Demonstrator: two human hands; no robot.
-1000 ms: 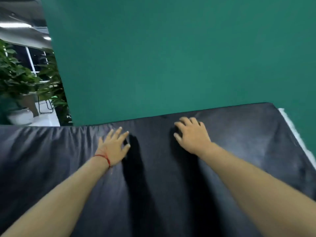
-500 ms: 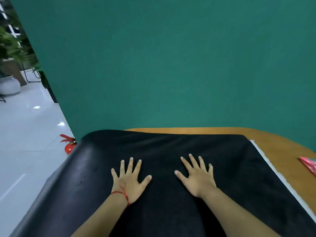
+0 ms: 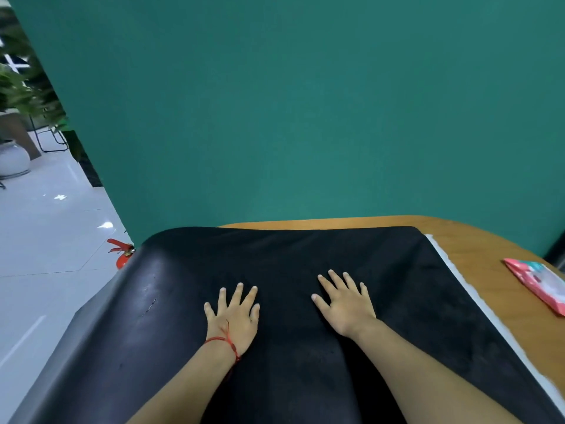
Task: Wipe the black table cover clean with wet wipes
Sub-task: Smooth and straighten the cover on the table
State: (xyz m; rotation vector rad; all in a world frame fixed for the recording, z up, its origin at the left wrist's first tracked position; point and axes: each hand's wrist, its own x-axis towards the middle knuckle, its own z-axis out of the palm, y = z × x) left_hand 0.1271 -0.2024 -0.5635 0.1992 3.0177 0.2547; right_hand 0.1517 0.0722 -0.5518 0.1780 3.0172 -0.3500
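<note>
The black table cover (image 3: 293,258) lies over a wooden table (image 3: 477,240) and drapes down off its left side. My left hand (image 3: 234,316), with a red string at the wrist, rests flat on the cover with fingers spread. My right hand (image 3: 344,302) lies flat on the cover a little to the right, fingers straight. Neither hand holds anything. A pink pack of wet wipes (image 3: 539,284) lies on the bare wood at the far right, well beyond my right hand.
A green wall (image 3: 305,117) stands right behind the table. A white strip (image 3: 477,304) runs along the cover's right edge. On the floor to the left stand a red fire extinguisher (image 3: 122,254), potted plants (image 3: 18,96) and a white pot (image 3: 12,160).
The view has swung down and right since a second ago, bringing the wooden table and the wipes pack into sight. Both hands have stayed flat on the cover, fingers now spread.
</note>
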